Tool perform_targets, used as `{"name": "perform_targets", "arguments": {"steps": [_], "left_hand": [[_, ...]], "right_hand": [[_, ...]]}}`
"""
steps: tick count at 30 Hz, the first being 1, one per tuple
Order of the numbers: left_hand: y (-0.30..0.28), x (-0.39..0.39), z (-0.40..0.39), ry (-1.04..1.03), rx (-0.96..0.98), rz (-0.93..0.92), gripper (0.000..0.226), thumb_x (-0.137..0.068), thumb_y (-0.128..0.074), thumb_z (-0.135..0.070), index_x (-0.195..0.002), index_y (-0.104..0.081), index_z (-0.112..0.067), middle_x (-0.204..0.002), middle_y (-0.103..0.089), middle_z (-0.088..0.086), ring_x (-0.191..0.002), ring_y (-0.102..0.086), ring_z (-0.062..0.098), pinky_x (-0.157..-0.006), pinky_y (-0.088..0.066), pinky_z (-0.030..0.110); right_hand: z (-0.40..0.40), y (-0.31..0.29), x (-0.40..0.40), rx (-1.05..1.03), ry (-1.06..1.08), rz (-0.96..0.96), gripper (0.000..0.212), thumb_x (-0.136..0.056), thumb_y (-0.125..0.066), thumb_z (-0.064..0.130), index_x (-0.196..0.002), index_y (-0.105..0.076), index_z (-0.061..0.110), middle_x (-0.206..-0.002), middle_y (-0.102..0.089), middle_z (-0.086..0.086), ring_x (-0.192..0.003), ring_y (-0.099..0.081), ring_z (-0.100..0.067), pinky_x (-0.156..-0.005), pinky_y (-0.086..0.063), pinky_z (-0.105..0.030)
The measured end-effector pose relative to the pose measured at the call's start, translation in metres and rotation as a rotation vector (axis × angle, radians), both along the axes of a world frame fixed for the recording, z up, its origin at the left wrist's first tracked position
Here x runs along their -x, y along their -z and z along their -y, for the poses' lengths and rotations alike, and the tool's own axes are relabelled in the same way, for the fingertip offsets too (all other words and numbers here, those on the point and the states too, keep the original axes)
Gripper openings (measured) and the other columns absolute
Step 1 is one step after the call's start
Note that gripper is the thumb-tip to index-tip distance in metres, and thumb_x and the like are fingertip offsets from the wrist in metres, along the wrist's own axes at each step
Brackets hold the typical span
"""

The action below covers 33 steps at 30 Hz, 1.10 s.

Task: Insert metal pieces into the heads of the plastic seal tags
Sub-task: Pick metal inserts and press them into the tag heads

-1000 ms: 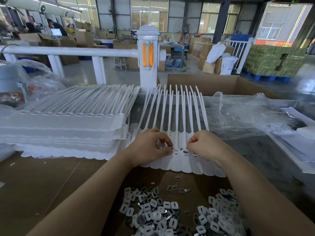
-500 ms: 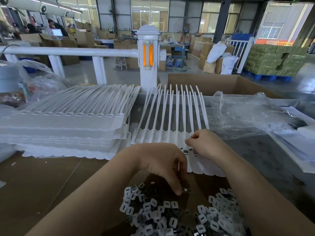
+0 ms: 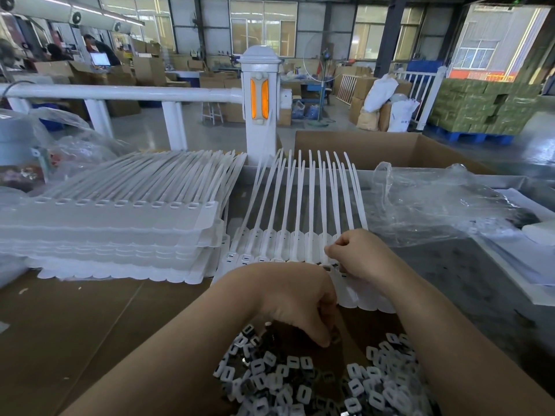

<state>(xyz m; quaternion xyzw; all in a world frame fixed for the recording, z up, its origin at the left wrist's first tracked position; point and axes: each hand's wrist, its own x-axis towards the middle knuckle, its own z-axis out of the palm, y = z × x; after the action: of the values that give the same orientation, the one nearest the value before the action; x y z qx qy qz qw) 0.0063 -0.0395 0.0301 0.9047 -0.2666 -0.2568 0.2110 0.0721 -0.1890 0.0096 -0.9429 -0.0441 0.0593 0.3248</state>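
Observation:
A joined row of white plastic seal tags (image 3: 288,235) lies in front of me, tails fanned away and heads toward me. A heap of small metal pieces (image 3: 303,385) in white and dark frames lies on the cardboard near my body. My left hand (image 3: 297,298) hangs over the heap with fingers curled down, fingertips pinching a metal piece (image 3: 334,337) at its far edge. My right hand (image 3: 357,253) rests curled on the tag heads at the right of the row, thumb and fingers pinching a tag head.
A tall stack of tag sheets (image 3: 120,223) lies to the left. Crumpled clear plastic bags (image 3: 435,202) lie to the right, an open cardboard box (image 3: 390,148) behind them. A white railing post (image 3: 260,100) stands beyond the table.
My left hand left the tag heads, drew back toward me and dropped onto the metal heap, where its fingertips closed on a piece. My right hand stayed on the tag heads.

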Motion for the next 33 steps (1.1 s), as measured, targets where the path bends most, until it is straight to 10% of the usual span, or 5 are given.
{"name": "perform_targets", "arguments": {"steps": [8,14,18,33], "left_hand": [[-0.01,-0.012,-0.024,-0.055,0.072,-0.049,0.013,-0.091,-0.067,-0.03,-0.092,-0.071,-0.018,-0.079,-0.071,-0.002,-0.067,-0.064,0.006,-0.062,-0.049,0.01],[0.016,-0.03,-0.058,-0.553,0.365,0.23,0.006,-0.096,-0.06,-0.024,-0.091,-0.065,-0.023,-0.079,-0.065,-0.006,-0.068,-0.06,0.0,-0.065,-0.048,0.02],[0.032,-0.036,-0.048,-0.689,0.25,0.452,0.008,-0.091,-0.066,-0.032,-0.083,-0.064,-0.033,-0.077,-0.063,-0.014,-0.074,-0.057,0.001,-0.065,-0.046,0.026],[0.037,-0.035,-0.047,-0.675,0.245,0.487,0.011,-0.089,-0.067,-0.033,-0.079,-0.063,-0.036,-0.074,-0.063,-0.015,-0.069,-0.056,0.0,-0.065,-0.047,0.027]], "right_hand": [[-0.002,-0.011,0.007,-0.103,-0.15,0.001,0.018,-0.093,-0.062,0.029,-0.09,-0.069,0.013,-0.068,-0.064,0.005,-0.05,-0.057,0.0,-0.055,-0.044,-0.025],[-0.018,-0.034,0.033,-0.082,-0.726,-0.247,0.001,-0.09,-0.069,0.024,-0.089,-0.069,0.024,-0.072,-0.07,0.009,-0.058,-0.059,0.002,-0.049,-0.042,-0.013],[-0.045,-0.028,0.051,0.025,-0.96,-0.132,0.015,-0.088,-0.072,0.028,-0.101,-0.072,0.034,-0.09,-0.069,0.019,-0.077,-0.062,0.008,-0.072,-0.047,-0.017],[-0.061,-0.016,0.062,0.079,-0.902,-0.079,0.015,-0.083,-0.078,0.028,-0.098,-0.074,0.028,-0.073,-0.06,0.023,-0.069,-0.056,0.013,-0.056,-0.041,-0.004]]}}
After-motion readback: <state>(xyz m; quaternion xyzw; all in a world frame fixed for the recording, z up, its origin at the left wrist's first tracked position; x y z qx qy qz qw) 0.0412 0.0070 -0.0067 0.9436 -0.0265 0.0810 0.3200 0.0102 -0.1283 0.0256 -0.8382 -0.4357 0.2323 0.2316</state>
